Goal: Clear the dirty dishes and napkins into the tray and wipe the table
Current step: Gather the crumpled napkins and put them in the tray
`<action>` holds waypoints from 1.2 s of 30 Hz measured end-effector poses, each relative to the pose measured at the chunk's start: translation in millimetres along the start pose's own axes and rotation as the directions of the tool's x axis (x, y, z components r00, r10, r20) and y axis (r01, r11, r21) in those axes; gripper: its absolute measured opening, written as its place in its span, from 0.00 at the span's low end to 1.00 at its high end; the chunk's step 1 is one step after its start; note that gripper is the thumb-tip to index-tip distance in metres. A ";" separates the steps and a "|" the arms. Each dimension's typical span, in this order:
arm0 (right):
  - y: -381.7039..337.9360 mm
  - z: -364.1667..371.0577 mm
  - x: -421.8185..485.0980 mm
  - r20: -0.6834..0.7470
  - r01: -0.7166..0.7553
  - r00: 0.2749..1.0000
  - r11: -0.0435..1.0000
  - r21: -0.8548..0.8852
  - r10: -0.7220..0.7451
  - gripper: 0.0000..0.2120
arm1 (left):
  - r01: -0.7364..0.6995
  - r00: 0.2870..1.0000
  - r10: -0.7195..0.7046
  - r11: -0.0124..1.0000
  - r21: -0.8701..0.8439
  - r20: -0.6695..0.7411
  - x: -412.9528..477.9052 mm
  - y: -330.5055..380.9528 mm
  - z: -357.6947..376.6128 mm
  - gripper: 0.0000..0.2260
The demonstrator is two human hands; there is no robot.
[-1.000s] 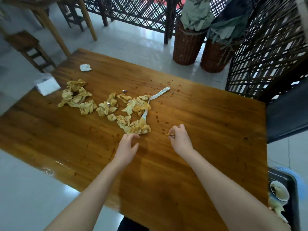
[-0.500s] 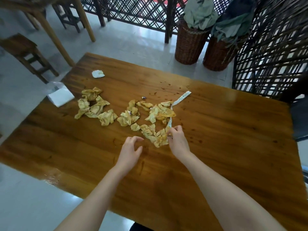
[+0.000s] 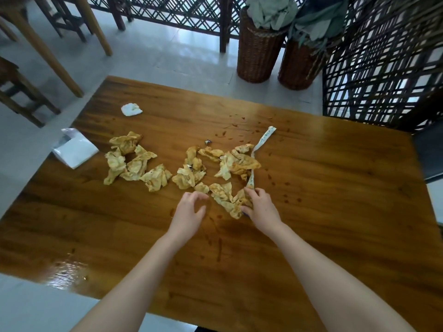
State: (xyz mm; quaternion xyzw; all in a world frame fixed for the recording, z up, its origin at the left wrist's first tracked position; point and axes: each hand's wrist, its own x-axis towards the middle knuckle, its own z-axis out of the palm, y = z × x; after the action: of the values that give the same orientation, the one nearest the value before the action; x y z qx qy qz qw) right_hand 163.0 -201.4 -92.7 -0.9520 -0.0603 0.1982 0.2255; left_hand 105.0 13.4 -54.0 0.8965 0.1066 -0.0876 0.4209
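On table point(image 3: 335, 212), right hand point(image 3: 262, 207) now grips napkin point(image 3: 226, 200).

Soft daylight is admitted through the lattice point(image 3: 383, 75) behind. Glare is seen on the worktop point(image 3: 67, 271) near its left edge. Straight lines are bowed at the edges, and slight blur is noted throughout.

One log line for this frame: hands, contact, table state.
right hand: grips nearest stained napkin | left hand: open, empty, beside it | table: other crumpled napkins, sauce spots | tray: not in view
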 end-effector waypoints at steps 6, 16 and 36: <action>-0.3 -4.7 -4.0 0.110 0.029 0.994 0.995 -0.094 -0.019 0.33 | -0.034 0.999 0.034 0.999 0.015 0.034 14.5 4.7 -1.1 0.12; 5.4 -5.3 -15.3 0.008 0.083 0.997 0.988 -0.134 -0.082 0.20 | -0.076 0.993 0.073 0.997 0.022 0.091 27.8 8.7 4.6 0.10; 30.4 -67.2 -44.0 -0.296 0.045 0.954 0.960 0.277 0.041 0.12 | -0.169 0.960 0.142 0.981 0.098 0.241 51.8 52.9 38.5 0.18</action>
State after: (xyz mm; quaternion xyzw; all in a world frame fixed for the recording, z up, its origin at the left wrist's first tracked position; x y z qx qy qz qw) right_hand 150.7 -264.7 -36.0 -0.9293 0.0021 0.0584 0.3648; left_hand 166.3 -43.3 -52.0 0.9089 -0.0197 -0.1646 0.3825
